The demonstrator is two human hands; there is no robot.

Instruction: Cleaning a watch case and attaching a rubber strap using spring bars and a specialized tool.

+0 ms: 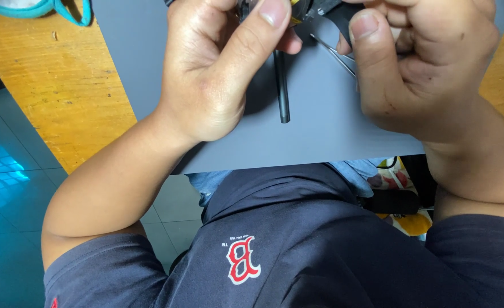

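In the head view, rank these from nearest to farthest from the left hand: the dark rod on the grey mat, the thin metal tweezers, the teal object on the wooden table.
From the left hand:
1. Dark rod, on the grey mat just beside the thumb.
2. Thin metal tweezers, further over, under the right hand.
3. Teal object, far corner of the wooden table.

1. There is just one view, from a camera worn on the person's head, looking steeply down over their own chest and lap
2. It sits very close: the left hand and right hand fill the upper half and are cut off by the top edge
3. The grey mat on the wooden table lies straight ahead, the tiled floor off to the left
4. No second view shares the scene
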